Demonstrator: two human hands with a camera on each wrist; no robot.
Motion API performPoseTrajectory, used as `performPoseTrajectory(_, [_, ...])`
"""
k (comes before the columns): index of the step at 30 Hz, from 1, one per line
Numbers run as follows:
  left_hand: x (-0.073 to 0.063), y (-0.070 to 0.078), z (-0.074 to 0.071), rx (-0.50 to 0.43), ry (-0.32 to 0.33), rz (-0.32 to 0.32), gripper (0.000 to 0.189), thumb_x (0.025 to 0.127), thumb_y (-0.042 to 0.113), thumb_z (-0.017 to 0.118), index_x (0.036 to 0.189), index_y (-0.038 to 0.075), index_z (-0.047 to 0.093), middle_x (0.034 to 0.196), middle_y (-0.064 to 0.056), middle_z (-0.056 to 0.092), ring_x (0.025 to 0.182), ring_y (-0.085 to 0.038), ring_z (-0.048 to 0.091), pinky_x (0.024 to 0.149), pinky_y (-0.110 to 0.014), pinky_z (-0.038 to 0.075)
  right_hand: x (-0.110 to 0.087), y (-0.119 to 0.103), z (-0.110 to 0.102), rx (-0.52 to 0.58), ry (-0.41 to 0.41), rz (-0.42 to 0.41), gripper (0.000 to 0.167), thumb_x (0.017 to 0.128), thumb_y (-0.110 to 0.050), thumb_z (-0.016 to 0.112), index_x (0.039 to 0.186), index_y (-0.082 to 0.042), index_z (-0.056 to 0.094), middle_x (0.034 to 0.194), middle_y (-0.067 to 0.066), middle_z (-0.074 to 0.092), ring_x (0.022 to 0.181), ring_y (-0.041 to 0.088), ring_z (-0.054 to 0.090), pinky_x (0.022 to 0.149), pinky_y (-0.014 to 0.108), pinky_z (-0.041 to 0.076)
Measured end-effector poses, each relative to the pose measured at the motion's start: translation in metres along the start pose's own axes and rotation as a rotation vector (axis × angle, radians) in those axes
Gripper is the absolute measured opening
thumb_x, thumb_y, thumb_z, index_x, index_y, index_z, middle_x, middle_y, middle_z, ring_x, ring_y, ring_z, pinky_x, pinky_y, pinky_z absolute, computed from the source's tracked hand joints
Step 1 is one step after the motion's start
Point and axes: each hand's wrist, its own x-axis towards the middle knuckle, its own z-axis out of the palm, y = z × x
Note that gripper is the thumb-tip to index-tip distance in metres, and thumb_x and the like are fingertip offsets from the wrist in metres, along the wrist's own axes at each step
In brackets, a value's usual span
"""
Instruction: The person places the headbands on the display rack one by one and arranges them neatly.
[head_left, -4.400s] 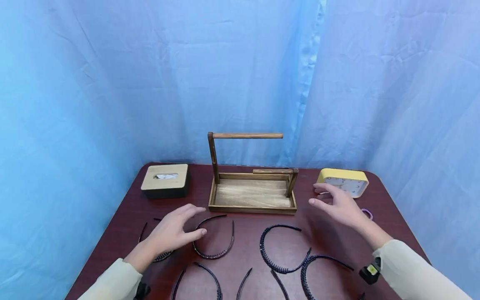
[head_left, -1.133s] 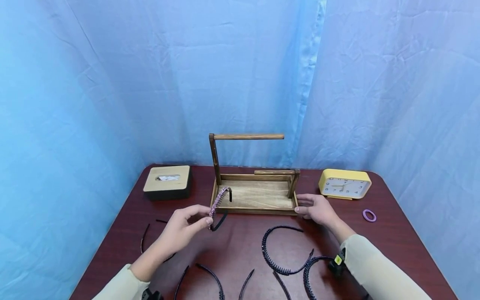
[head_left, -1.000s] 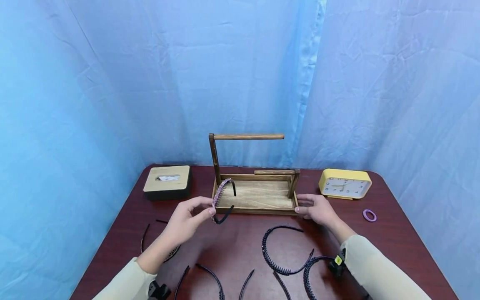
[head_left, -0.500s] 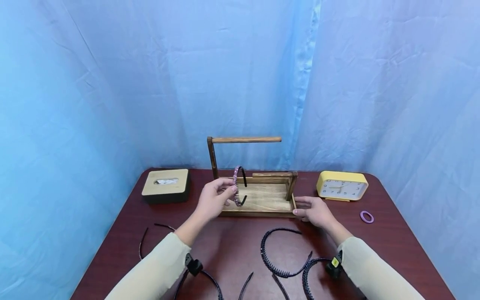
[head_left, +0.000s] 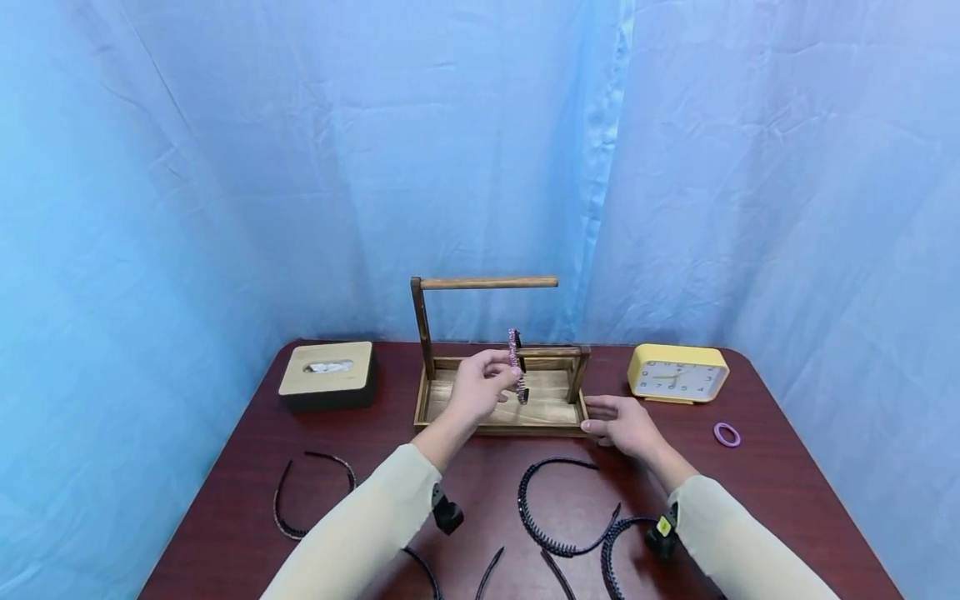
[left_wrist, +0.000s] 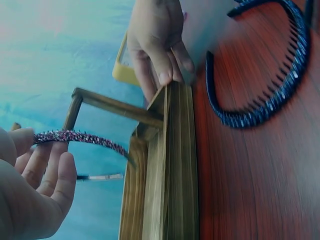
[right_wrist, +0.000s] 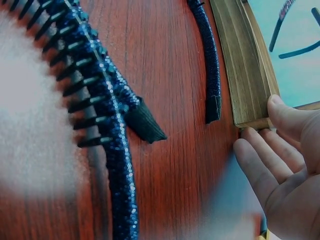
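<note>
Far left there's a tissue box (head_left: 327, 379), with a loose dark headband (head_left: 276, 504) nearer the person. Next, the left hand (head_left: 480, 387) has a glittery pink headband (left_wrist: 82, 136) pinched between thumb and fingers, up over the tray of the wooden stand (head_left: 495, 430), right by the free tip of the short peg (head_left: 551, 353). Honestly can't tell if the peg tip is inside the loop or just behind it. My worry: it's only held along one side, so a bump from the peg could twist it in the pinch, and a slightly low hand would snag its comb teeth on the tip. The right hand (head_left: 622, 425) grips the tray's right end, thumb at the front corner; if that loosens, a sideways knock could skid the stand toward the yellow clock (head_left: 675, 379). The purple ring (head_left: 717, 434) sits safely further right.
</note>
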Motion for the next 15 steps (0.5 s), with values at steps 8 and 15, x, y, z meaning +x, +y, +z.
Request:
performPoseTrajectory(8, [0.008, -0.001, 0.032, -0.037, -0.026, -0.051, 0.040, 0.091, -0.001, 0.074, 0.131, -0.001, 0.067, 0.113, -0.018, 0.074, 0.086, -0.013, 0.069, 0.073, -0.037, 0.061, -0.001, -0.001, 0.001, 0.003, 0.012, 0.012, 0.057, 0.096, -0.011, 0.074, 0.148, -0.002, 0.053, 0.144, 0.026, 0.057, 0.112, 0.030, 0.070, 0.079, 0.041, 0.063])
performPoseTrajectory(15, [0.013, -0.005, 0.054, -0.014, -0.011, -0.069, 0.030, 0.093, 0.004, 0.075, 0.123, 0.004, 0.074, 0.109, -0.011, 0.076, 0.088, -0.016, 0.072, 0.075, -0.040, 0.061, 0.000, -0.001, 0.001, 0.007, 0.011, 0.015, 0.056, 0.095, -0.011, 0.074, 0.147, -0.002, 0.054, 0.143, 0.026, 0.059, 0.110, 0.029, 0.071, 0.078, 0.041, 0.063])
